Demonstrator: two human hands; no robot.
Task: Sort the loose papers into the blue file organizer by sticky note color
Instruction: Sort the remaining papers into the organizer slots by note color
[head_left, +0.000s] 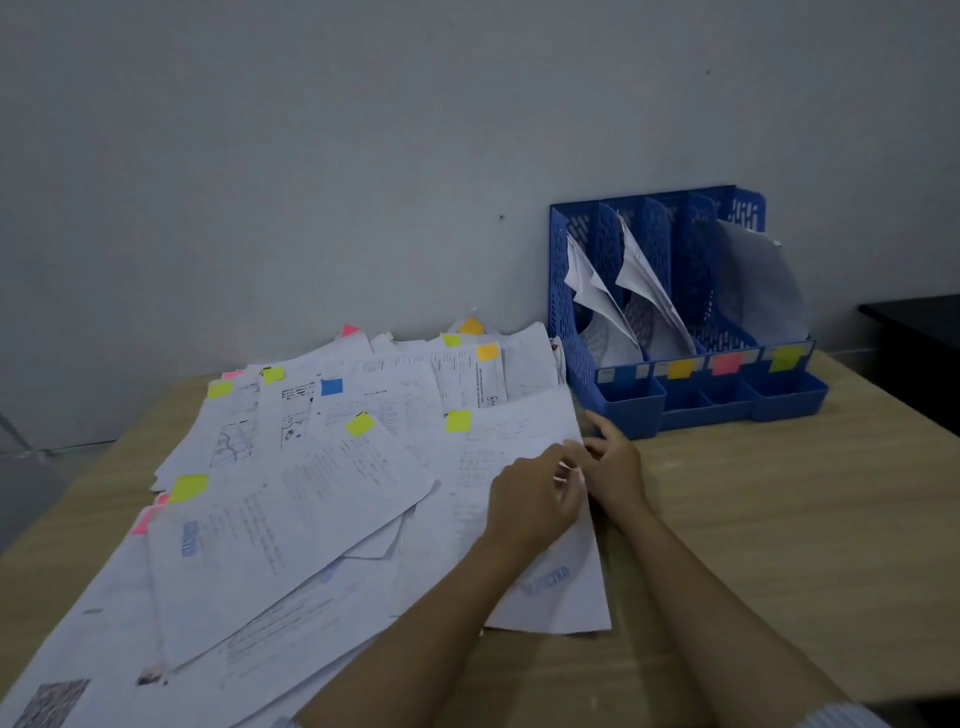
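Pick-up step: I have both hands, left hand (535, 499) and right hand (613, 462), fingers curled, apparently pinching the right edge of the yellow-tagged sheet (519, 441) atop the loose papers (260, 519); next it needs lifting toward the blue file organizer (685, 332), yellow-labelled slot, I judge.

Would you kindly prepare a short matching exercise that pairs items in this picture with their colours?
Items:
1. file organizer
2. table
3. sticky note in the middle of the far papers
4. label on the organizer's third slot from the left

Colours:
A. pink
B. light wood
C. blue plastic mesh
D. solid blue square

Pairs: 1-C, 2-B, 3-D, 4-A
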